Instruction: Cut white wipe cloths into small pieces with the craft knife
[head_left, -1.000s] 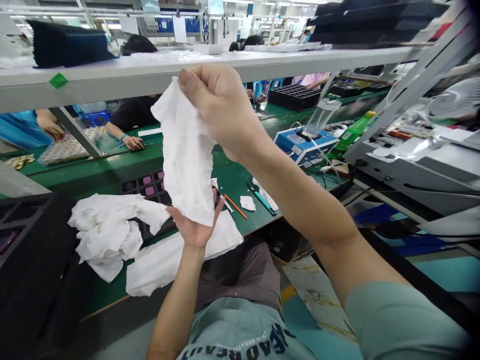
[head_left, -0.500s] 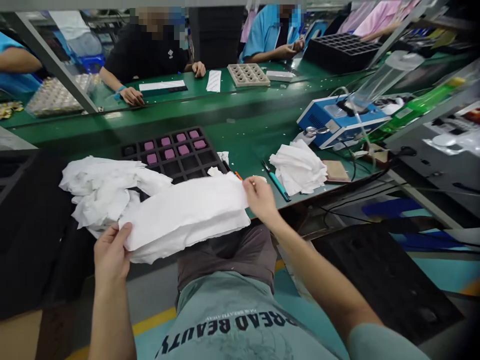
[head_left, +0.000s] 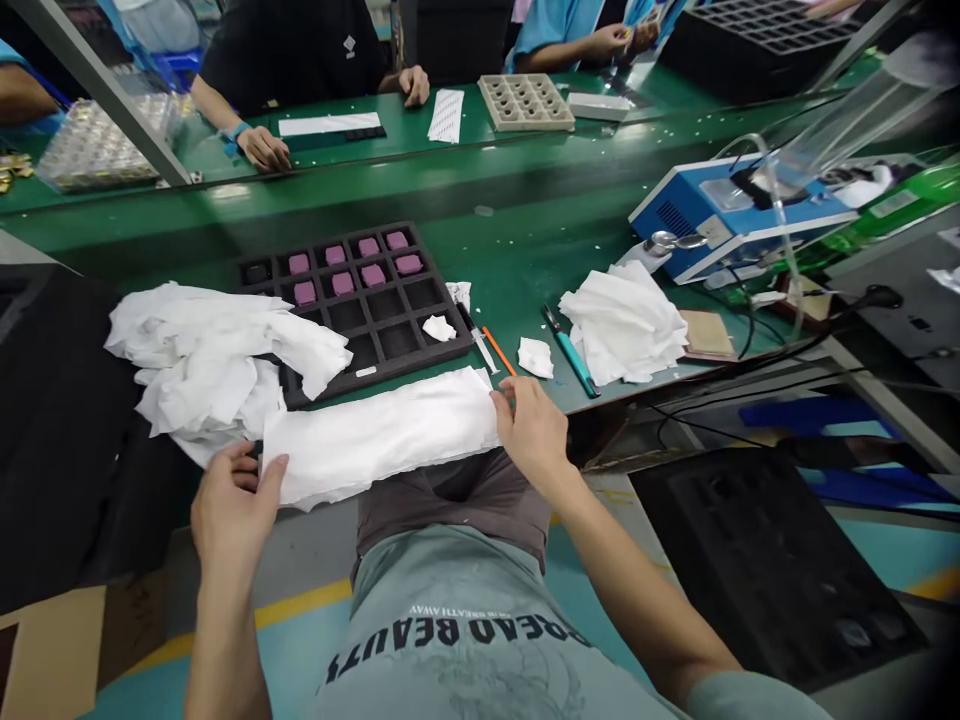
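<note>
A long folded white cloth point(head_left: 379, 435) lies along the near edge of the green bench point(head_left: 517, 260). My left hand point(head_left: 234, 510) pinches its left end, thumb on top. My right hand point(head_left: 531, 428) grips its right end with curled fingers. Just behind the cloth sits a black compartment tray point(head_left: 390, 325) holding several pink parts point(head_left: 346, 270) in its far cells. A crumpled heap of white cloths point(head_left: 206, 355) covers the tray's left corner, close to my left hand.
A second pile of white cloths point(head_left: 619, 320) lies right of a teal-handled tool point(head_left: 570, 352) and an orange-tipped tool point(head_left: 496, 350). A blue device point(head_left: 731, 225) stands at the right. Other people's hands point(head_left: 264, 150) rest across the belt. A black tray point(head_left: 772, 560) sits low right.
One second ago my right hand held a cloth high with my left palm beneath it. Both hands have since come down and taken the ends of the long cloth, now flatter on the bench edge.
</note>
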